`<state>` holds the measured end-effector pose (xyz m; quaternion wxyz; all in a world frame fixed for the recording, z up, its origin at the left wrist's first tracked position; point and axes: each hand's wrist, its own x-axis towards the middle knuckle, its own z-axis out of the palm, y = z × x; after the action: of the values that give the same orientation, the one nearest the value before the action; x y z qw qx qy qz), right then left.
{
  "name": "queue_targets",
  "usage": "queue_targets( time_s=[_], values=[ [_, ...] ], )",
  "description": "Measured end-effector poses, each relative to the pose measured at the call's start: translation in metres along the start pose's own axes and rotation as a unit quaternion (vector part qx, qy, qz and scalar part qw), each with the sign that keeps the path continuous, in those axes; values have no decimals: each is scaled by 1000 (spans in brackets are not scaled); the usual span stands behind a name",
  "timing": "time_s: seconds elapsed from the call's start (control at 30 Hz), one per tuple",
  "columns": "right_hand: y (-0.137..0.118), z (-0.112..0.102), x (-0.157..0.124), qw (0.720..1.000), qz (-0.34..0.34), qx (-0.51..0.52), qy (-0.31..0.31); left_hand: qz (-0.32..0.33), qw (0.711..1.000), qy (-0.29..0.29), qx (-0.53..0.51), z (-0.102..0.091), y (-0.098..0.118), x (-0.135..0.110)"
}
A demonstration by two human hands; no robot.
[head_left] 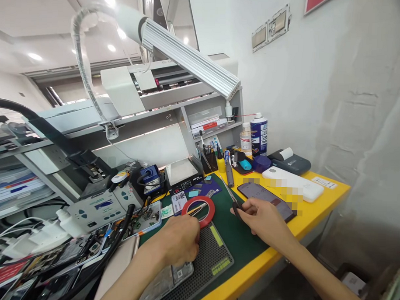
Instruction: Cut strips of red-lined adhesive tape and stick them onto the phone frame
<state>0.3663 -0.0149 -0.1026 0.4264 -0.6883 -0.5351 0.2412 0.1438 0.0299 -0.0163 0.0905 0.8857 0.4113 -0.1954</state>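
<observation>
My left hand point(179, 237) is closed above a grey perforated mat point(212, 260), beside a roll of red tape point(209, 208). Whatever its fingers grip is hidden under them. Thin pointed tools point(197, 209) show within the ring of tape, just beyond the knuckles; whether the hand touches them I cannot tell. Under that wrist a phone housing point(182, 273) lies partly covered on the mat. My right hand point(256, 215) grips scissors point(231, 195) by their black handles, with the blades pointing away and to the left. Close by on the right lies a dark phone point(265, 197), screen up.
A yellow table edge point(248, 272) borders the green mat point(222, 225). A parts tray point(151, 216), a soldering station point(102, 208) and a power strip point(42, 236) crowd the left. Beyond stand a spray can point(258, 136) and a white power bank point(292, 184). A lamp point(190, 57) hangs overhead.
</observation>
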Motion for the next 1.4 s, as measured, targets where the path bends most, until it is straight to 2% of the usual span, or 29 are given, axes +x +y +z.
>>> queue_targets(
  time_s=[0.23, 0.4, 0.47, 0.57, 0.77, 0.93, 1.1, 1.23, 1.4],
  values=[
    [2, 0, 1, 1000, 2, 7, 0, 23, 997, 3, -74, 4, -13, 9],
    [5, 1, 0, 1000, 0, 16, 0, 41, 973, 38, -225, -6, -27, -2],
    [6, 1, 0, 1000, 5, 24, -1, 44, 948, 75, -306, -10, -36, -12],
    [7, 1, 1, 999, 8, 43, -11, 33, 896, 127, -423, -8, -52, -30],
    [14, 1, 7, 995, 3, 75, -63, -10, 781, 189, -595, 23, -72, -50],
    [1, 4, 8, 992, -11, 45, -120, -19, 709, 228, -667, 42, -87, -52],
    [-20, 6, 13, 987, -48, -86, -129, -27, 658, 252, -709, 48, -101, -53],
    [-22, 9, 20, 967, -87, -203, -126, -39, 624, 269, -732, 50, -106, -59],
    [-21, 13, 33, 926, -123, -319, -160, -51, 613, 277, -738, 49, -108, -64]
  ],
)
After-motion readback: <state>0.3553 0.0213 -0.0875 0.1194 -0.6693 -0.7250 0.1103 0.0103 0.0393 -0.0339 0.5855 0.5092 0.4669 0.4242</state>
